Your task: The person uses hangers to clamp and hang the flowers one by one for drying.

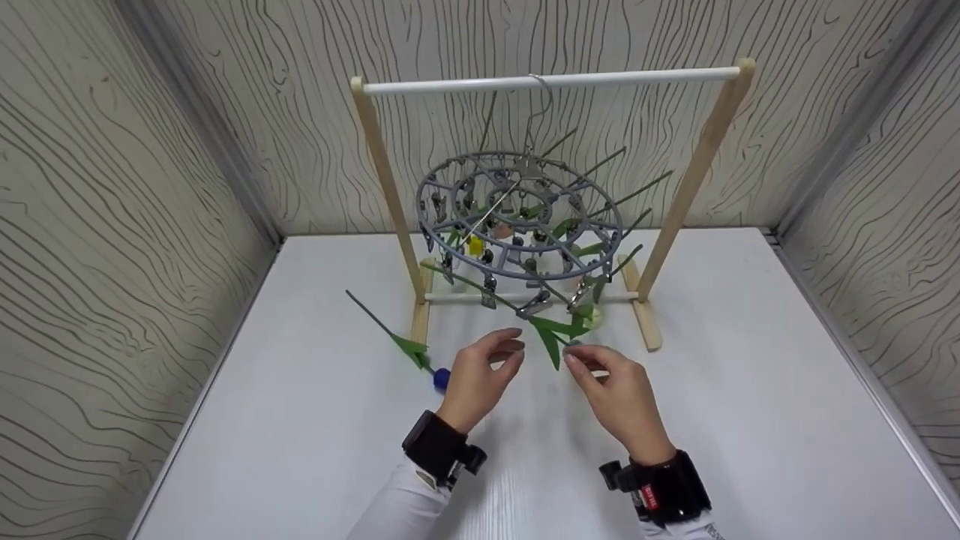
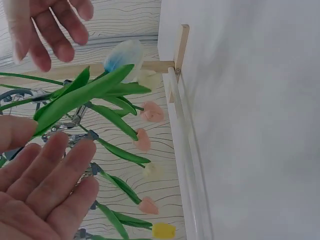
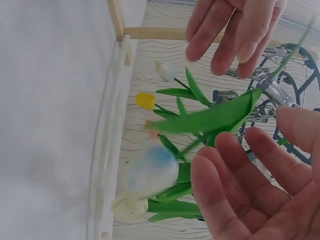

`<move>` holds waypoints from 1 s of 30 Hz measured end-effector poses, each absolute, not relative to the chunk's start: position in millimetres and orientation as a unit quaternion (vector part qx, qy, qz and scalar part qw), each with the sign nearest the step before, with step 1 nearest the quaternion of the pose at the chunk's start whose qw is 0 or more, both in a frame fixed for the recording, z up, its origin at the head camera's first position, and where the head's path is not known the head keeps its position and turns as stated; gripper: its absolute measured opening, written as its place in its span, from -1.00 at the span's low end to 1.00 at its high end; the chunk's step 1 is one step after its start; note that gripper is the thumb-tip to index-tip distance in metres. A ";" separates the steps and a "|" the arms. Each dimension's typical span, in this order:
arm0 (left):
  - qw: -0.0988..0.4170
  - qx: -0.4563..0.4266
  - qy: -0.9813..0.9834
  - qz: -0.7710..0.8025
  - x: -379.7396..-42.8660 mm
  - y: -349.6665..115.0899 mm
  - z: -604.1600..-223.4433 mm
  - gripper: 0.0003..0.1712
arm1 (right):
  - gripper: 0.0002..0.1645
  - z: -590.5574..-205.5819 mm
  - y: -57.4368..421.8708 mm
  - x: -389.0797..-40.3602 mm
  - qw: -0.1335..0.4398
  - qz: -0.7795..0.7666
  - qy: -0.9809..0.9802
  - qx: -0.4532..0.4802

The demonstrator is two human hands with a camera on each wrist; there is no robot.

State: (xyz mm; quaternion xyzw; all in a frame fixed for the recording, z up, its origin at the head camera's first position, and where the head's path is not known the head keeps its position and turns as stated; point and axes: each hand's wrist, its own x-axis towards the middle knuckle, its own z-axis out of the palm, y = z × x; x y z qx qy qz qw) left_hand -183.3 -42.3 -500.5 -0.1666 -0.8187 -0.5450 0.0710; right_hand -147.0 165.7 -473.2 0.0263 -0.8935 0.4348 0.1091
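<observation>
An artificial tulip with a white and blue head (image 2: 124, 60) and green leaves (image 1: 555, 330) hangs by its stem from a clip (image 1: 534, 304) on the near rim of a round grey clip hanger (image 1: 517, 271). To the left of it is my left hand (image 1: 481, 376), fingers loosely bent and nothing in them. My right hand (image 1: 619, 390) is on the other side, close by the flower head, its fingers relaxed and apart in the right wrist view. A dark blue tulip (image 1: 442, 379) lies on the table beside my left hand.
The hanger hooks over the white bar (image 1: 637, 78) of a wooden stand (image 1: 686, 180). Several more tulips hang in its clips, among them a yellow one (image 2: 164, 230) and pink ones (image 2: 152, 112). Wood-patterned walls (image 1: 97, 187) enclose the white table (image 1: 750, 360).
</observation>
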 end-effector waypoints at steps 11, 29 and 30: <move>0.090 -0.094 -0.834 -0.537 -159.9 -104.2 -530.1 -0.72 | -0.81 -487.2 180.8 -120.7 0.164 0.372 -0.913 0.026; 0.046 0.099 -0.858 -0.502 -193.6 -198.9 -563.3 -0.60 | -0.84 -505.0 187.1 -99.7 0.128 0.374 -0.918 0.000; 0.044 0.105 -0.859 -0.500 -200.3 -203.2 -564.0 -0.60 | -0.84 -504.3 186.3 -99.5 0.129 0.375 -0.918 0.002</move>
